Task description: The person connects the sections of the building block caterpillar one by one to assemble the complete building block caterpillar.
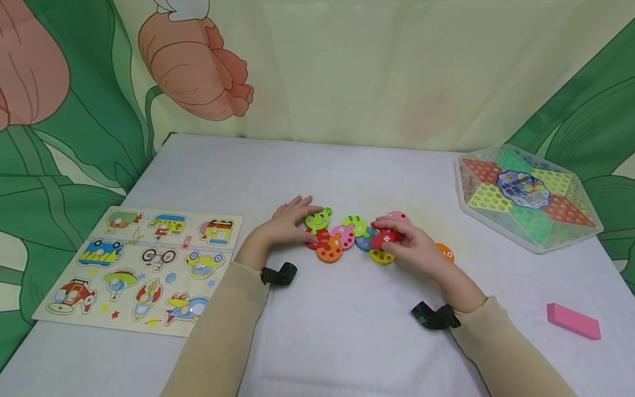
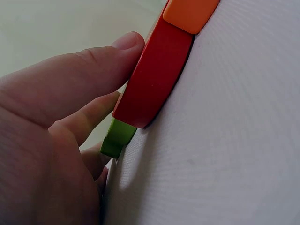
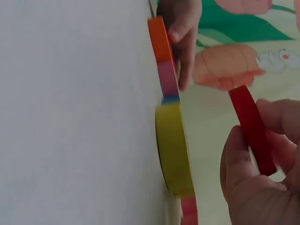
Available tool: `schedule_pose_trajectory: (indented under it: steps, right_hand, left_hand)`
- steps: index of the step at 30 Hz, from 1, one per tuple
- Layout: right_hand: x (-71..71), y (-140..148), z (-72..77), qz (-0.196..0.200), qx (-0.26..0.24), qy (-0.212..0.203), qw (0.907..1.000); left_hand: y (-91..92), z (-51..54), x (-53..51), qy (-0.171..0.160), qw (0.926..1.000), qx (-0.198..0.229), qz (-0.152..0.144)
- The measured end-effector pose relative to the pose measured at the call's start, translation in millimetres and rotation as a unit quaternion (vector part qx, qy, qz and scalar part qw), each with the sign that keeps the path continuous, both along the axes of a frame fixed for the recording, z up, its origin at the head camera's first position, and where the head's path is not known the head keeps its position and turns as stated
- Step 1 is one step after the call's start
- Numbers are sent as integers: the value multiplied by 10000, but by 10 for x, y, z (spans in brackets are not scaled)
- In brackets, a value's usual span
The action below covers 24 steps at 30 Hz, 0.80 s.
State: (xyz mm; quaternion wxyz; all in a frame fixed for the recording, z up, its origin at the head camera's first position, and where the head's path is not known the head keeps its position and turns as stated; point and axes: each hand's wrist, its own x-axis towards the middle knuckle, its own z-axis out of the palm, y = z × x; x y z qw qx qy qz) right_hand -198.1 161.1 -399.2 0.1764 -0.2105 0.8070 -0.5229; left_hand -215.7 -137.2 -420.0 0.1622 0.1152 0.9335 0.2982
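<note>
A row of colourful wooden number puzzle pieces lies on the table. At its left end are a green smiling caterpillar head (image 1: 316,220) and a red piece (image 2: 157,75), followed by an orange piece (image 1: 329,251), a pink one (image 1: 343,236), a green one (image 1: 354,222) and a blue one (image 1: 364,240). My left hand (image 1: 285,225) rests against the head end, its thumb touching the red piece and its fingers extended. Between thumb and fingers, my right hand (image 1: 414,245) pinches a red puzzle piece (image 3: 253,131), held above the yellow piece (image 3: 173,147). Another pink piece (image 1: 398,215) is partly covered behind that hand.
An orange piece (image 1: 445,253) lies beyond my right wrist. On the left is a vehicle peg puzzle board (image 1: 131,251). A hexagonal Chinese checkers box (image 1: 528,198) stands at the back right, with a pink block (image 1: 574,321) nearer the front.
</note>
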Motion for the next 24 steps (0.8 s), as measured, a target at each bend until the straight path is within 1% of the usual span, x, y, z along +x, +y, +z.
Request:
schedule_pose_trajectory:
  steps: [6,10,15,24]
  right_hand:
    - [-103,176,72,-540,329,-32,9980]
    - [-143,274,105,-678,451,-82,9966]
    - [-161,331,105,-535,712,-24,9960]
    - [-191,342,34,-302,794,-66,9964]
  left_hand:
    - [-3,-20,-13,13,10000,-26,-13]
    - [-11,-25,-13,50,10000,-32,-28]
    - [-13,-25,-9,96,9999,37,-39]
    - [-13,-22,-4,94,9999,76,-49]
